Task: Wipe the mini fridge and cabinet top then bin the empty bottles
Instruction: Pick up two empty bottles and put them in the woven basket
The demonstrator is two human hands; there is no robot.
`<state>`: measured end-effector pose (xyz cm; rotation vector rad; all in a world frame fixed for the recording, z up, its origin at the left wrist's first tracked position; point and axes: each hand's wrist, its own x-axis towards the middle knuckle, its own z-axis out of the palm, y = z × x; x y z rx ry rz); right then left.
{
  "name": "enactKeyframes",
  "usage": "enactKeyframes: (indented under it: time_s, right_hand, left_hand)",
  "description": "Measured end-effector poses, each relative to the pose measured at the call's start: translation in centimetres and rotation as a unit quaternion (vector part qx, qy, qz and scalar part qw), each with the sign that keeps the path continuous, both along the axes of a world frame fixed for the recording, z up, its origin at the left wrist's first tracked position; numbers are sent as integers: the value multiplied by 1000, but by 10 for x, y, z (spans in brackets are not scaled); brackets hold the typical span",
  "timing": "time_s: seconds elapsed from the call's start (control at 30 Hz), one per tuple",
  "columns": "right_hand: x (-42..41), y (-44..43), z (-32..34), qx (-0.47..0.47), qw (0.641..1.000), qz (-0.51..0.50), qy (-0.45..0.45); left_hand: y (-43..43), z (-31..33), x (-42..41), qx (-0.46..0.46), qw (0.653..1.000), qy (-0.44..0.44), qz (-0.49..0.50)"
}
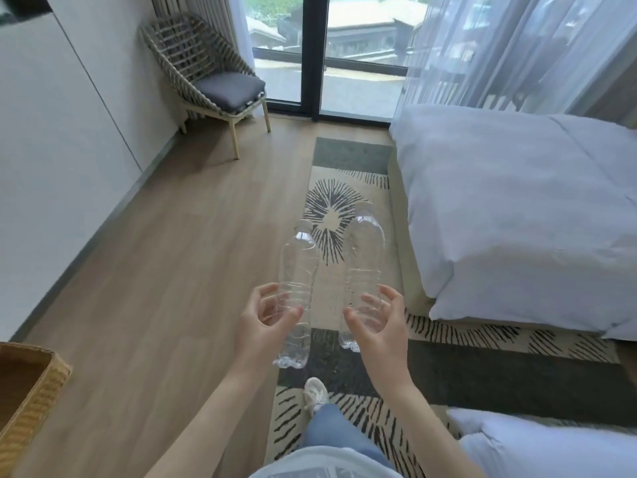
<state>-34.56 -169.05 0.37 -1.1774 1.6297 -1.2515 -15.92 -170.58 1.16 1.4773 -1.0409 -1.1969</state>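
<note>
I carry two clear, empty plastic bottles with white caps, both held upright in front of me above the floor. My left hand (265, 319) grips the lower part of the left bottle (298, 267), fingers and thumb curled round it. My right hand (379, 322) grips the lower part of the right bottle (365, 257) the same way. The two bottles stand apart, side by side. No mini fridge or cabinet top shows in the head view.
A woven wicker basket (31, 391) sits at the lower left. White wall panels (51, 132) line the left. A rattan chair (213, 81) stands by the glass door. A bed (517, 208) with white bedding fills the right, on a patterned rug (344, 188) over the wooden floor.
</note>
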Motion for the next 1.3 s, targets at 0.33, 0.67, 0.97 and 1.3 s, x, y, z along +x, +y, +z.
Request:
enactKeyframes:
  time_s: [0.33, 0.67, 0.97, 1.3]
  right_hand:
    - [24, -221, 33, -22, 981, 191, 16]
    - [163, -257, 15, -7, 898, 440, 4]
    - [327, -182, 3, 17, 774, 633, -13]
    - [531, -103, -4, 28, 745, 665, -46]
  left_hand:
    - [-154, 30, 20, -16, 985, 14, 173]
    - [-101, 21, 104, 3, 912, -20, 409]
    - [17, 5, 197, 10, 774, 6, 634]
    - [122, -1, 371, -7, 711, 9, 704]
